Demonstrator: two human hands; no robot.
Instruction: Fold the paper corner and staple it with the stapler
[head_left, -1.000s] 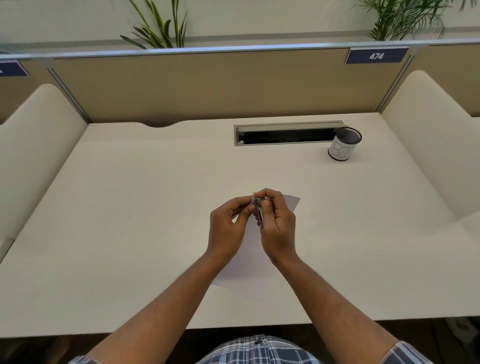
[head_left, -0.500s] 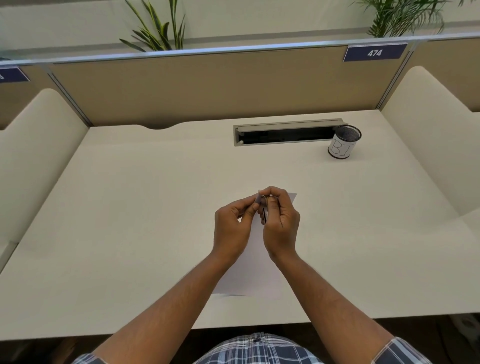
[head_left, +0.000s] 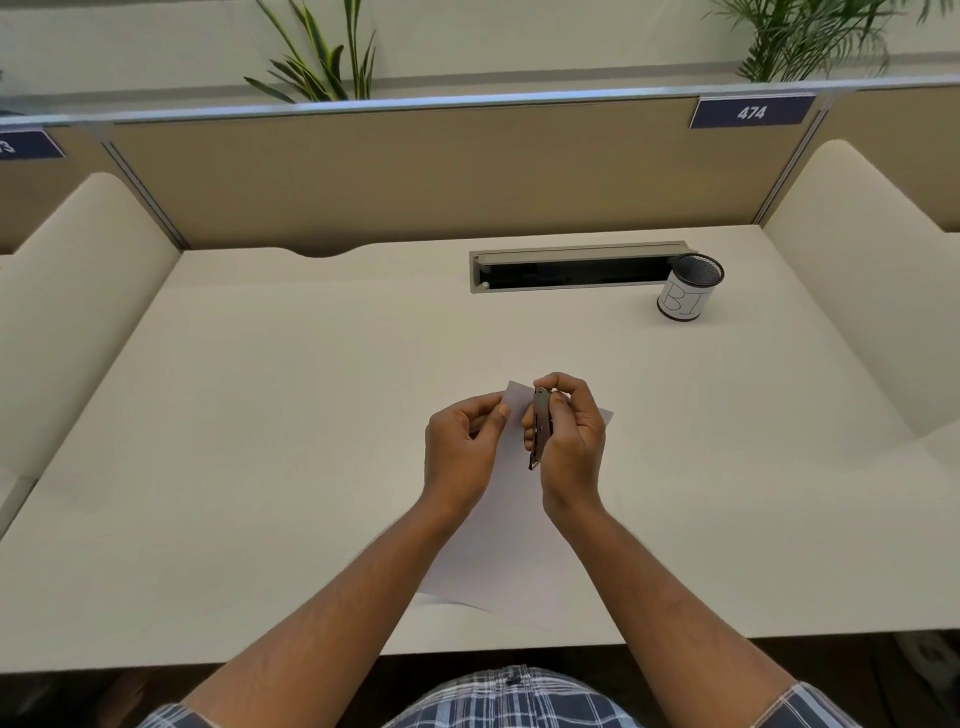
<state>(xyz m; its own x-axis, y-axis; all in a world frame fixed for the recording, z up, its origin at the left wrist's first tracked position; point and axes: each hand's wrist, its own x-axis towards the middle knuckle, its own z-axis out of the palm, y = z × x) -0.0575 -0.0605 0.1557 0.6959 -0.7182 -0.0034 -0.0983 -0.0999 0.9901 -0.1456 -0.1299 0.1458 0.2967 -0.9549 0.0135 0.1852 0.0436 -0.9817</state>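
Observation:
A white sheet of paper (head_left: 501, 551) lies on the cream desk (head_left: 260, 441), its far end lifted between my hands. My left hand (head_left: 460, 449) pinches the sheet's far left edge with thumb and fingers. My right hand (head_left: 574, 441) grips a small narrow grey metal tool (head_left: 540, 426), possibly a stapler, held upright over the sheet's far end. The two hands are a little apart. Most of the sheet's middle is hidden under my hands and forearms.
A black mesh cup (head_left: 688, 291) with a white label stands at the back right, beside a grey cable slot (head_left: 576, 267). A tan partition (head_left: 415, 171) closes the back, and cream side panels (head_left: 78, 291) flank the desk. Plants rise behind.
My hands were joined on the tool at the paper's far end. They have since parted: the left hand has slid left onto the paper's edge, and the tool shows lengthwise in the right hand.

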